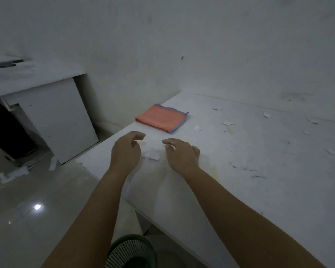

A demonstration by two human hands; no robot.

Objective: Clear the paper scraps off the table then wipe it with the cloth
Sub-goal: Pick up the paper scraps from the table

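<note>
Right now I have both hands out over the table's (240, 190) left edge, bracketing one scrap (151, 155) that lies between them. My left hand (126, 149) hangs with its fingers loosely curled and holds nothing; my right hand (182, 154) is the same, fingertips bent toward the scrap, so I judge this is the reach before a pinch or a sweep. That scrap is thin white paper with torn, ragged edges, hard to tell from the matte white top. More scraps (228, 122) lie scattered toward the far edge and right side, well apart from each other, so the clearing is barely begun. The cloth (161, 118) sits folded into a flat square near the far left corner, soft orange weave with a blue hem, untouched and out of the way until wiping. A dark slatted bin (132, 252) stands on the floor below my arms, near the table's edge, probably placed to take the paper.
</note>
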